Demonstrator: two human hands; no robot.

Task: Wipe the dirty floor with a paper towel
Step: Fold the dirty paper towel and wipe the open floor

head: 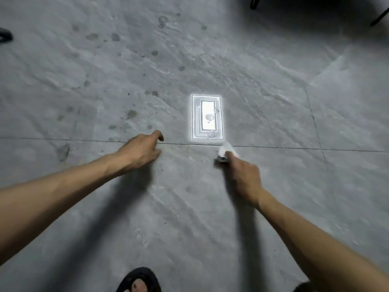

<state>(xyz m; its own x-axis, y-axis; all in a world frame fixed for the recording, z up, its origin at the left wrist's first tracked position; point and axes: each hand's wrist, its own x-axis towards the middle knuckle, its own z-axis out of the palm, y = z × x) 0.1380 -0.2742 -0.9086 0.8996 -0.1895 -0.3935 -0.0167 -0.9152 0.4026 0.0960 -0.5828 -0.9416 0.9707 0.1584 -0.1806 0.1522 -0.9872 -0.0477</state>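
Note:
The grey tiled floor [189,197] carries dark stains and wet-looking spots, mostly at the upper left. A crumpled white paper towel [226,150] sits on the floor at a tile joint, held by my right hand [244,175], which grips it from behind; the hand looks blurred. My left hand [143,150] hovers low over the floor to the left of the towel, fingers loosely curled and holding nothing. A bright rectangular light reflection [207,116] lies just beyond the towel, with small wet blobs showing inside it.
A foot in a dark sandal [139,280] is at the bottom edge. Dark furniture legs [254,3] and another leg [379,17] stand at the top right. A dark object [5,35] sits at the far left edge.

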